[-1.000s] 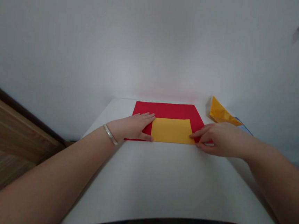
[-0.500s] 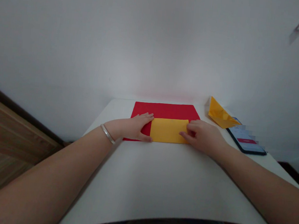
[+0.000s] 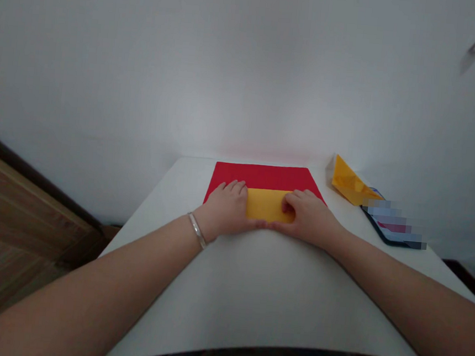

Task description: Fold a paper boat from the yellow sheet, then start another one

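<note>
A folded sheet of yellow paper (image 3: 265,203) lies lengthwise on a red sheet (image 3: 262,174) near the back of the white table. My left hand (image 3: 230,208), with a silver bangle at its wrist, rests on the paper's left end. Its fingers lie flat and point away from me, and its thumb runs along the near edge. On the right end is my right hand (image 3: 307,214), fingers curled in against the paper and thumb along the same near edge. The two thumb tips almost meet. Both ends of the yellow paper are hidden under my hands.
Right of the red sheet, a folded yellow paper piece (image 3: 349,182) stands partly raised. Beside it lies a phone (image 3: 391,224), its screen partly blurred. A white wall (image 3: 246,79) rises behind the white table (image 3: 244,289). Wooden furniture (image 3: 16,236) is at the left.
My left hand has slid right onto the yellow paper's left end, its thumb now along the near edge. My right thumb has moved left along that edge, toward the left thumb.
</note>
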The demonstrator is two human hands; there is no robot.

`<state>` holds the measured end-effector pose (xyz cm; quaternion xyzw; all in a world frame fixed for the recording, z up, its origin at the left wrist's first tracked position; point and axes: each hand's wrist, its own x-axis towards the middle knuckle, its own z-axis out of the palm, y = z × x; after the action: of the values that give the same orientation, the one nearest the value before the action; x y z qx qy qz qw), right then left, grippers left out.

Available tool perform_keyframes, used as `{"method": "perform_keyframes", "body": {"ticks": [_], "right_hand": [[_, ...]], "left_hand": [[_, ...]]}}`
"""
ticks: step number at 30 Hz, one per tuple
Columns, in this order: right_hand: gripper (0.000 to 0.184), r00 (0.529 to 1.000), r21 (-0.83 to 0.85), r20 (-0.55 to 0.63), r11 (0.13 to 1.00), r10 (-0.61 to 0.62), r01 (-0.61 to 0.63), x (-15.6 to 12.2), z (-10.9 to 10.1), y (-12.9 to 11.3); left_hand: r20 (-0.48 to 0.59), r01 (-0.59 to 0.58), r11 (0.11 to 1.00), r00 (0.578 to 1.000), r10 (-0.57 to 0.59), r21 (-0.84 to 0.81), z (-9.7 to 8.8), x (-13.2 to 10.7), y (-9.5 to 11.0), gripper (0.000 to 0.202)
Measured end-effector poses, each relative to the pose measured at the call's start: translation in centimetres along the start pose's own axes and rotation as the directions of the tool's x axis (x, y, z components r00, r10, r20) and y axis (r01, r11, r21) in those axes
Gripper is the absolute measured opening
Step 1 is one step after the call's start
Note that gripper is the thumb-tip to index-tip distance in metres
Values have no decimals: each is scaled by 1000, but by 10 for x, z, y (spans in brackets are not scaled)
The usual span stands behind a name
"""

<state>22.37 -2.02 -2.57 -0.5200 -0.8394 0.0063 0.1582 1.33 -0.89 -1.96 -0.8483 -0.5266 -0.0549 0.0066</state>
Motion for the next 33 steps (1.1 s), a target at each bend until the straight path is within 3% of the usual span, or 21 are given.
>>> {"method": "perform_keyframes", "body": {"ticks": [9,13,19,25,30,33], "right_hand": [[37,975,61,205,993,92,-106,2,-1,20],[35,950,16,275,987,150,-160,-4,-8,29],[31,916,30,360,979,178,-202,-9,-12,46],[29,900,204,431,964,68,-170,-9,-11,66],[32,897,284,439,941,42,-183,-9,-6,74],[37,912,276,406,943,60,-185,-11,-4,73]], "left_hand": [[151,-83,995,986,74,54,-4,2,-19,91],[207,-122,992,972,113,30,2,7,-36,99],[214,-136,991,968,133,-2,9,11,-45,105],[242,-170,985,956,167,-11,13,13,-48,105],[219,-168,974,955,199,-149,14,13,-48,102],[135,-108,947,979,155,-302,13,13,-42,85]]}}
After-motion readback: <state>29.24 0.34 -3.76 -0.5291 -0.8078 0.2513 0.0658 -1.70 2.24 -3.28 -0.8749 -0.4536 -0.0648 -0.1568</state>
